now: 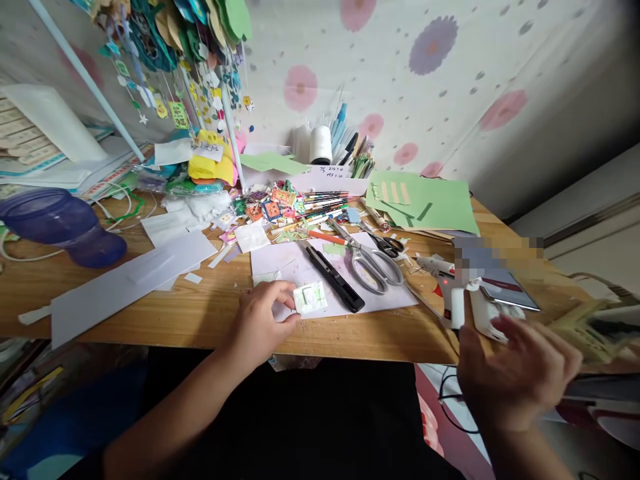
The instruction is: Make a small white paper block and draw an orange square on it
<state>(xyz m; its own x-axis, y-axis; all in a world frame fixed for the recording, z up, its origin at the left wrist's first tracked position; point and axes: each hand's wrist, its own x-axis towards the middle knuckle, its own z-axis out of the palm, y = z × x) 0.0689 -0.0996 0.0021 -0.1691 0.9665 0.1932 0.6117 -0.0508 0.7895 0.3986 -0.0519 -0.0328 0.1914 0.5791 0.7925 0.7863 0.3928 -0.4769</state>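
Between the thumb and fingers of my left hand (263, 310) is the left edge of a small white paper piece with green patches (310, 298). It is low over the front edge of a white sheet (390, 299). My right hand (517, 367), slightly blurred, is raised at the right front of the table with thumb and fingers apart and nothing visible in them. Just beyond it stands a white glue gun (453, 290) with a small red light. A black utility knife (334, 277) and grey-handled scissors (373, 267) lie on the sheet, right of the paper piece.
Small colourful paper cutouts (273, 210) and pencils (325, 203) crowd the back. Green card sheets (445, 203) lie back right, a phone (510, 290) beyond the glue gun. A purple translucent container (63, 223) and long white paper strip (130, 283) are at left. Paper decorations hang from a stand.
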